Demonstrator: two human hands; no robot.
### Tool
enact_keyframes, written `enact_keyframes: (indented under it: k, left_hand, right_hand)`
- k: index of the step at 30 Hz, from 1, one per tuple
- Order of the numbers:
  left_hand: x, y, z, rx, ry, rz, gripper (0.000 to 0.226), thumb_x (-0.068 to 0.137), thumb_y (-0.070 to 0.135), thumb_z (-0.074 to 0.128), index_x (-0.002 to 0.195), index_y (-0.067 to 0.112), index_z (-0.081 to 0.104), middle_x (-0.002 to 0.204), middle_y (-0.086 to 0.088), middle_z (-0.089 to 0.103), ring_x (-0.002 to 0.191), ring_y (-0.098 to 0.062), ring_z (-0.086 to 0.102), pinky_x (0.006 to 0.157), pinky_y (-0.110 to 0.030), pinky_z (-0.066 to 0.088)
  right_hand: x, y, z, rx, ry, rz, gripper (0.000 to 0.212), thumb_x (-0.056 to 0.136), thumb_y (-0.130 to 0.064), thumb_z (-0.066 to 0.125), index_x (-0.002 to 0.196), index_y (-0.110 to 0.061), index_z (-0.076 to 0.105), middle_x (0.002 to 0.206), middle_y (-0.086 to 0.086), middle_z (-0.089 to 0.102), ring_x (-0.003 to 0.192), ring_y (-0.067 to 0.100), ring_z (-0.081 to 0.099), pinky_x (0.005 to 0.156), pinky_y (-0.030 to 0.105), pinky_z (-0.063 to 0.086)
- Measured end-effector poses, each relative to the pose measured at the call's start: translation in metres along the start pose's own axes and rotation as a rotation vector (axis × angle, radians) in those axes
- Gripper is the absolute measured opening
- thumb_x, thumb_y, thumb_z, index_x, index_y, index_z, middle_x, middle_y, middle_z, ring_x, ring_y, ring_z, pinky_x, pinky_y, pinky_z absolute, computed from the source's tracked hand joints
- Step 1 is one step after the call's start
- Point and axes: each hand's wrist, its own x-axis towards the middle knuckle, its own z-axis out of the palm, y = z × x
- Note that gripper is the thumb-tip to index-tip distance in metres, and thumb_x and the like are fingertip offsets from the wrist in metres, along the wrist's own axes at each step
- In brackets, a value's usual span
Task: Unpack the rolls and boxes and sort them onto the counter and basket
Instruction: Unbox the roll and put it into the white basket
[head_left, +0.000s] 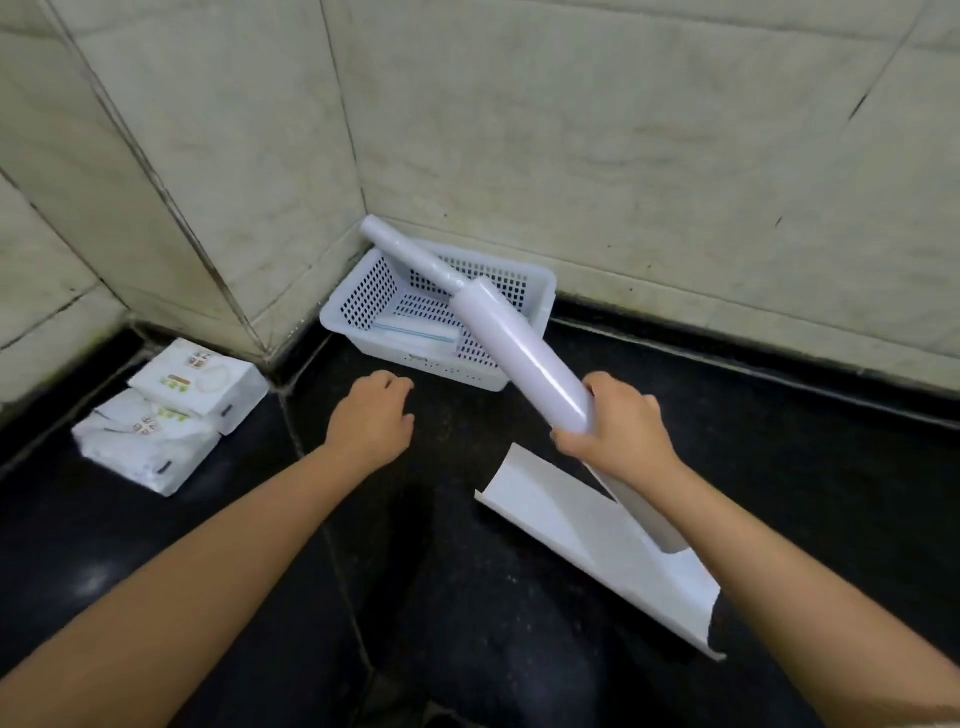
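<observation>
Taking the basket in the wall corner as the landmark and going from left to right: far to its left, two white wrapped packs are lying on the black counter, one leaning partly on the other. Just in front of the basket, the left hand is hovering over the counter with its fingers loosely curled and holding nothing. To the right of this hand, the right hand is gripping the near end of a roll with closed fingers; the roll is pointing up and away, so its thin far end is hanging above the basket. In front of the basket and to the right, one opened white box is lying empty on the counter.

The step in hand, I think, is placing the unpacked roll. The next move is probably asking to lower it lengthwise into the basket, beside the flat packet already lying inside.

I am counting one roll, one basket, one opened box, two packs.
</observation>
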Motion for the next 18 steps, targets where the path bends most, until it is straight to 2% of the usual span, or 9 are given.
enact_keyframes:
  k: [5, 10, 13, 15, 18]
  left_hand:
    - [0.043, -0.006, -0.028, 0.091, 0.042, 0.053, 0.033, 0.090, 0.017, 0.051, 0.120, 0.005, 0.051, 0.123, -0.014, 0.052, 0.115, -0.028, 0.048, 0.089, -0.040, 0.048]
    - [0.107, -0.017, -0.035, 0.159, 0.087, 0.091, 0.027, 0.091, 0.013, 0.046, 0.115, 0.003, 0.052, 0.118, -0.014, 0.053, 0.111, -0.027, 0.047, 0.083, -0.037, 0.044]
    - [0.140, -0.018, -0.026, 0.206, 0.087, 0.091, 0.025, 0.092, 0.012, 0.043, 0.115, 0.006, 0.051, 0.119, -0.012, 0.053, 0.111, -0.026, 0.047, 0.081, -0.034, 0.044]
    - [0.164, -0.016, -0.014, 0.249, 0.100, 0.112, 0.026, 0.092, 0.010, 0.041, 0.116, 0.007, 0.050, 0.120, -0.012, 0.052, 0.111, -0.026, 0.047, 0.084, -0.033, 0.044]
    - [0.194, -0.009, 0.000, 0.356, 0.135, 0.188, 0.035, 0.092, 0.007, 0.041, 0.126, 0.007, 0.042, 0.123, -0.011, 0.051, 0.112, -0.025, 0.048, 0.087, -0.033, 0.045]
  right_hand:
    - [0.064, -0.018, -0.021, -0.128, 0.094, 0.017, 0.040, 0.069, -0.033, 0.066, 0.098, -0.008, 0.053, 0.100, 0.011, 0.064, 0.092, 0.032, 0.057, 0.072, 0.034, 0.028]
    - [0.126, -0.022, -0.015, -0.198, 0.109, 0.037, 0.043, 0.074, -0.035, 0.063, 0.106, -0.008, 0.053, 0.107, 0.012, 0.063, 0.097, 0.032, 0.056, 0.080, 0.038, 0.036]
    - [0.152, -0.013, -0.008, -0.094, 0.114, 0.060, 0.045, 0.076, -0.036, 0.064, 0.107, -0.006, 0.054, 0.108, 0.015, 0.063, 0.095, 0.033, 0.057, 0.072, 0.035, 0.036]
    - [0.171, -0.008, -0.006, 0.057, 0.147, 0.072, 0.044, 0.076, -0.032, 0.067, 0.107, -0.004, 0.054, 0.104, 0.017, 0.063, 0.086, 0.032, 0.056, 0.066, 0.032, 0.038]
    - [0.196, -0.006, -0.009, 0.198, 0.166, 0.045, 0.042, 0.078, -0.031, 0.066, 0.108, -0.004, 0.053, 0.090, 0.010, 0.054, 0.075, 0.024, 0.047, 0.057, 0.030, 0.035]
